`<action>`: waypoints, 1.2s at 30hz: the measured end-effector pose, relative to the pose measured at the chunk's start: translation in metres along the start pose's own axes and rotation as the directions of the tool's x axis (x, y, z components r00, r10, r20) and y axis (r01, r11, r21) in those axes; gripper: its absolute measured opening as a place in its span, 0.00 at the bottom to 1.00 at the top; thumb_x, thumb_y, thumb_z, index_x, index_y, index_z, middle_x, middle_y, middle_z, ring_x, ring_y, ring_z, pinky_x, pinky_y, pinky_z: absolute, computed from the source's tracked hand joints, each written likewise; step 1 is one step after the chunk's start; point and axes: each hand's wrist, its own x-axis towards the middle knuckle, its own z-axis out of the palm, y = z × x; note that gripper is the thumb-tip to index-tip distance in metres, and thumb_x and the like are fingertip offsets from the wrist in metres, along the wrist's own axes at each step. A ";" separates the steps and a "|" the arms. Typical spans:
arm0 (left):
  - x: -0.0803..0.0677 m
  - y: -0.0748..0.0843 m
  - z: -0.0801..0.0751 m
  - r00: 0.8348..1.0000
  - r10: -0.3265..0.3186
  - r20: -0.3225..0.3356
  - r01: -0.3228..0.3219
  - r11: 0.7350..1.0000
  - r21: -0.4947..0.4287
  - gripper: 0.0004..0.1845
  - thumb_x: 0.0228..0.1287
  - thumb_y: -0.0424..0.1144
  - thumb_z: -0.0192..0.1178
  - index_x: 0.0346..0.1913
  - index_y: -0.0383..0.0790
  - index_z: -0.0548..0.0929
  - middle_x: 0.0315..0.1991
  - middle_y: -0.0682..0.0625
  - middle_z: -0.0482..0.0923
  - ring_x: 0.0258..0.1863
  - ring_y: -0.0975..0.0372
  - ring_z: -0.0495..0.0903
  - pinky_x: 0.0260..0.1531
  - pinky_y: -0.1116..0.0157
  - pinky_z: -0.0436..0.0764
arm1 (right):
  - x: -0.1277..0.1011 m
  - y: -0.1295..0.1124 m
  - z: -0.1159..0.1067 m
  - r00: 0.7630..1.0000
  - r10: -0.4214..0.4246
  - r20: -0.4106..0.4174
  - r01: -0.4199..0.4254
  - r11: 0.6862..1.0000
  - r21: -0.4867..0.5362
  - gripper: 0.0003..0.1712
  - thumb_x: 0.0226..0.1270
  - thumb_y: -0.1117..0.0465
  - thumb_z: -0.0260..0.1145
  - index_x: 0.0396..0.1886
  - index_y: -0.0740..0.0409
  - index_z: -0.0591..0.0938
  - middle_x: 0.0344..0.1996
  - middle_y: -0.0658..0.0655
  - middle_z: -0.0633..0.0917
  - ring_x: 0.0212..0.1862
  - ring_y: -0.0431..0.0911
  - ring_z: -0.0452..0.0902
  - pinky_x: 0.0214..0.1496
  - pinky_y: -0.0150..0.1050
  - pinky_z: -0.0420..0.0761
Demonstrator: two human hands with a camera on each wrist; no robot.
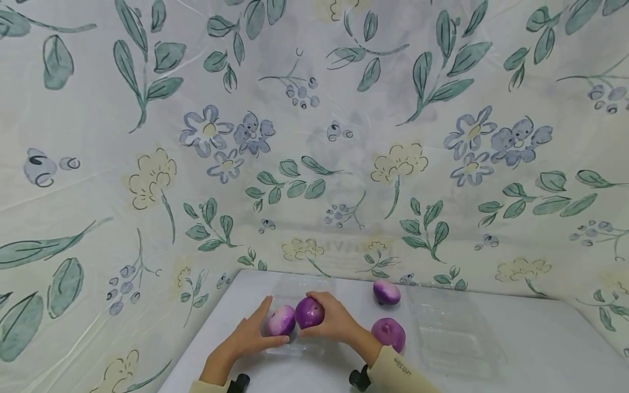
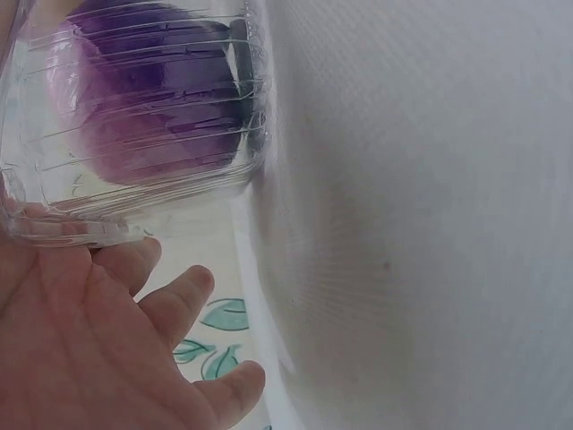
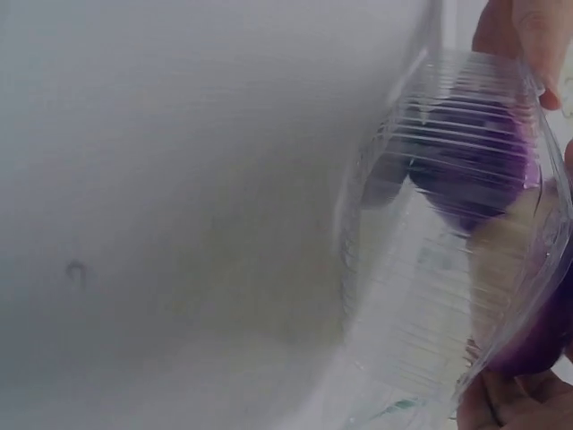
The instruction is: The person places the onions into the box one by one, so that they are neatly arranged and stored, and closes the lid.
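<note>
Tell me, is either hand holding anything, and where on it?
The right hand holds a purple onion over its top, in a clear tray. The left hand rests against a paler onion from the side.

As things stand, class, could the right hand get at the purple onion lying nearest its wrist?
Probably yes: that purple onion lies uncovered on the table beside the wrist, but the right hand grips another onion.

Two purple onions (image 1: 295,316) in clear tray (image 1: 304,286)

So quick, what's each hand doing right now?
Left hand: open, fingers straight against the clear plastic box by a purple onion.
Right hand: holding another purple onion.
</note>
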 end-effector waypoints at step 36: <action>0.003 0.000 0.003 1.000 -0.008 -0.002 0.008 1.000 -0.008 0.65 0.50 0.64 0.70 0.78 0.34 0.45 0.79 0.37 0.45 0.77 0.40 0.49 0.68 0.29 0.43 | -0.001 0.009 0.010 0.996 0.063 0.059 -0.049 0.978 -0.203 0.51 0.47 0.40 0.80 0.68 0.55 0.70 0.62 0.56 0.78 0.61 0.50 0.77 0.60 0.50 0.80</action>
